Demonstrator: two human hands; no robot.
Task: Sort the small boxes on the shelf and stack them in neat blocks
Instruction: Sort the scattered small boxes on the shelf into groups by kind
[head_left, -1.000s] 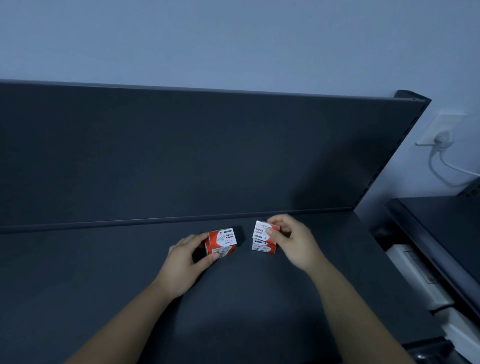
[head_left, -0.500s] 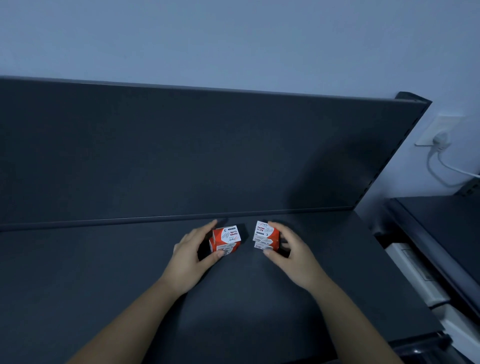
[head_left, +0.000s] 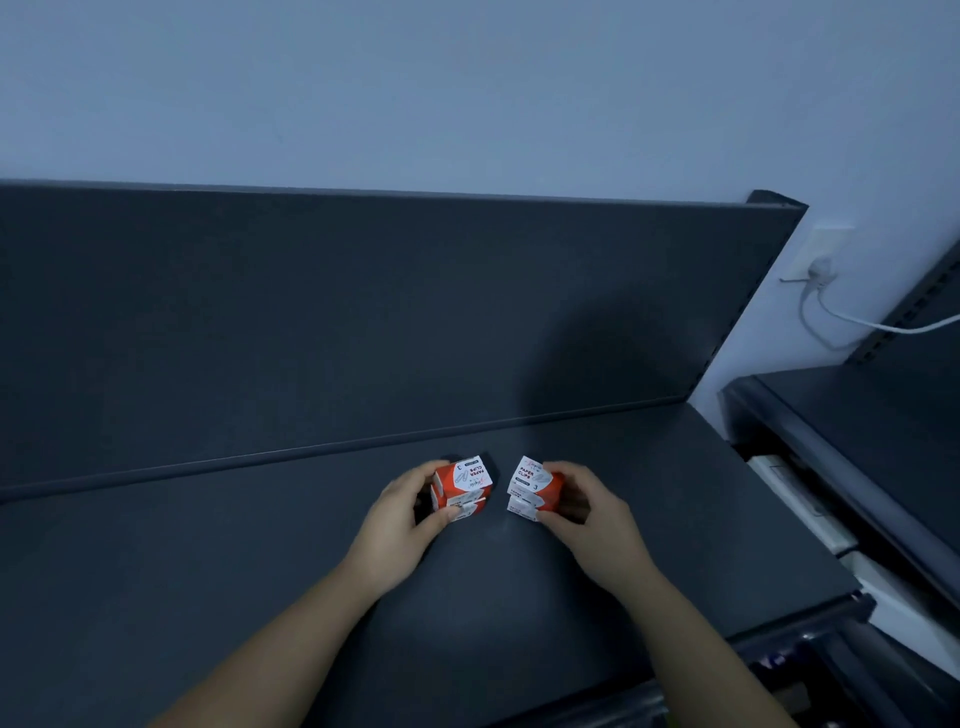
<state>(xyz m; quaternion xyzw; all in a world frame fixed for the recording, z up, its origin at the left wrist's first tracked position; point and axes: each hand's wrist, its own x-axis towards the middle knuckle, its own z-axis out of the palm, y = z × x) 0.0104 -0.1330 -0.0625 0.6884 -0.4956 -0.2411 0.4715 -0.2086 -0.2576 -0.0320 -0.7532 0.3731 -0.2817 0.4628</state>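
Two small stacks of red-and-white paper clip boxes stand on the dark shelf (head_left: 260, 545), a short gap between them. My left hand (head_left: 402, 519) grips the left stack (head_left: 464, 486) from its left side, thumb on the front of the lower box, fingers behind. My right hand (head_left: 589, 514) grips the right stack (head_left: 532, 486) from its right side, thumb at the lower box, fingers curled over the upper one. Each stack shows two boxes, one on the other, the upper ones slightly askew.
The shelf's dark back panel (head_left: 363, 322) rises just behind the boxes. The shelf's right end and front edge (head_left: 810, 618) lie near my right arm. Another dark unit (head_left: 857, 431) stands to the right, with a wall socket and white cable (head_left: 821, 275) above it.
Both hands have closed in around their stacks. The right hand went from touching the top box to holding the stack from the side. The stacks stayed about where they were.
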